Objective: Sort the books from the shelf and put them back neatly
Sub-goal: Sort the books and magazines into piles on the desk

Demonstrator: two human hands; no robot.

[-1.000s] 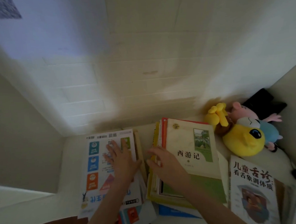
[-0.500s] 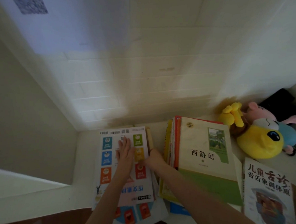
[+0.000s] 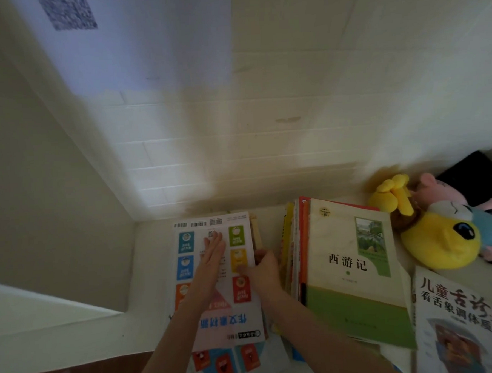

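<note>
A white workbook (image 3: 185, 246) with coloured squares lies on top of a left pile on the shelf floor. My left hand (image 3: 212, 252) lies flat on its cover with straight fingers. My right hand (image 3: 264, 266) grips the right edge of that pile, thumb on the cover and fingers down the side. To the right is a second pile topped by a cream and green book (image 3: 351, 263). A white book with red and black lettering (image 3: 456, 315) lies at the lower right.
Plush toys sit at the back right: a yellow one (image 3: 438, 243), a pink one (image 3: 433, 189) and a blue one. The shelf's white side wall (image 3: 54, 196) stands close on the left and the panelled back wall (image 3: 265, 142) behind the piles.
My right hand left the green book's pile and took hold of the left pile's right edge. My left hand slid further up the workbook's cover and its fingers closed together.
</note>
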